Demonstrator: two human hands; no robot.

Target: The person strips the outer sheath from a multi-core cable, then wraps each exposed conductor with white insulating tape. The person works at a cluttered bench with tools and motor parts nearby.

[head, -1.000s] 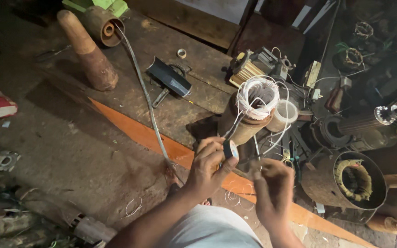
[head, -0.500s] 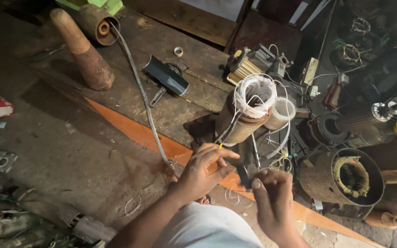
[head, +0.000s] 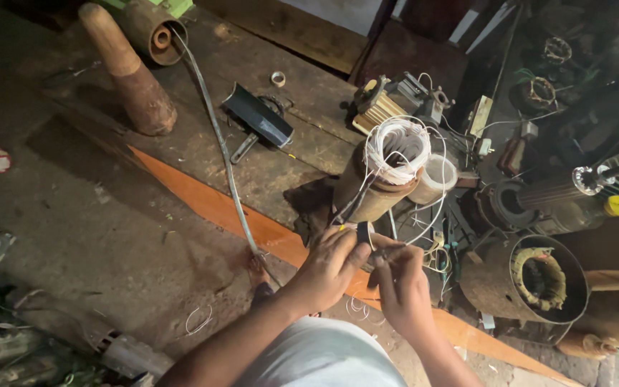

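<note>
My left hand (head: 329, 270) and my right hand (head: 398, 278) meet at the front edge of a wooden workbench (head: 266, 154). Between their fingertips is a small black roll of tape (head: 363, 233) and a bundle of thin wires. Those wires run up to a rusty cylindrical motor stator (head: 377, 188), which stands tilted just beyond my hands, with white winding wire (head: 397, 148) bulging from its top. Both hands pinch at the tape and wires; which one holds the roll is hard to tell.
A roll of white tape (head: 438, 179) lies right of the stator. A black tool (head: 257, 117), a grey cable (head: 216, 140) and a rusty cone (head: 127, 72) lie on the bench. An open round motor housing (head: 535, 281) and other motor parts crowd the right.
My two hands have come together from slightly apart, closing on the tape roll and wires below the stator. The view has shifted a little.
</note>
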